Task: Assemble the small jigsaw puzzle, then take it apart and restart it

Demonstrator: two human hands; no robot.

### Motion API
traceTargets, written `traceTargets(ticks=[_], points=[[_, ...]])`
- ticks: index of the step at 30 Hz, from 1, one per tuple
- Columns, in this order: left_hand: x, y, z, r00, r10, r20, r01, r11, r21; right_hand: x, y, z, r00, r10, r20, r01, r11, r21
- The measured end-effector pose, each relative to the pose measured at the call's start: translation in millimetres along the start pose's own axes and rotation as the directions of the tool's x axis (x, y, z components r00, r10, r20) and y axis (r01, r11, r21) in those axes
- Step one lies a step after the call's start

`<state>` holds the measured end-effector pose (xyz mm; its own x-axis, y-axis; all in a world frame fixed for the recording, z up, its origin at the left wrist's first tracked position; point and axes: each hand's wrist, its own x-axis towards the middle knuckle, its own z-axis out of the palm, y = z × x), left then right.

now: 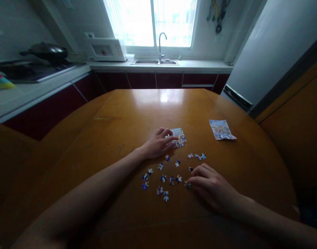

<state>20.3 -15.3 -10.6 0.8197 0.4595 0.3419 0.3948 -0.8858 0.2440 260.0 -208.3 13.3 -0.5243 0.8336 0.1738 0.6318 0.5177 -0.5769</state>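
Note:
A partly assembled jigsaw puzzle (pixel 179 134) lies on the table, its lower edge uneven. My left hand (pixel 160 142) rests over its left side, fingers spread and touching it, covering part of the picture. Closer to me on the right, my right hand (pixel 208 183) has its fingers bent together, the tips at a small puzzle piece (pixel 187 185). Another dark piece (pixel 190 169) sits just beyond those fingers. Several loose pieces (pixel 163 178) are scattered between my two arms, and a short row of pieces (pixel 199 157) lies right of the puzzle.
A creased picture sheet (pixel 222 130) lies on the right of the round wooden table (pixel 158 110). Behind stand a counter with a sink (pixel 146 62), a white microwave (pixel 106 50) and a stove with a covered pan (pixel 48 52). A fridge (pixel 272 48) stands at right.

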Motion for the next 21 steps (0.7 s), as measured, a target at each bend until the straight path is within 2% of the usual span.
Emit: traceTargets(ticks=[3,5,13,18,21], points=[[0.0,-0.9,0.8,1.0,-0.002,0.002,0.002,1.0,-0.002,-3.3,0.1,0.5,0.993,0.109,-0.037,-0.108,0.993,0.038],[0.3,-1.2,1.4,1.0,-0.004,-0.003,0.004,1.0,-0.001,-2.5,0.9,2.2,0.992,0.123,-0.034,-0.121,0.991,0.048],[0.5,-1.0,1.2,1.0,-0.014,0.0,0.014,1.0,0.008,11.3,12.2,4.9,1.0,-0.007,0.019,0.007,1.0,-0.01],[1.7,0.9,-2.0,1.0,-0.018,0.014,0.018,1.0,-0.001,14.8,15.1,6.2,0.996,-0.09,-0.009,0.089,0.995,-0.051],[2.2,1.2,-2.2,1.0,-0.01,0.019,0.009,1.0,0.013,22.6,22.4,-1.1,0.987,-0.156,-0.037,0.152,0.985,-0.077]])
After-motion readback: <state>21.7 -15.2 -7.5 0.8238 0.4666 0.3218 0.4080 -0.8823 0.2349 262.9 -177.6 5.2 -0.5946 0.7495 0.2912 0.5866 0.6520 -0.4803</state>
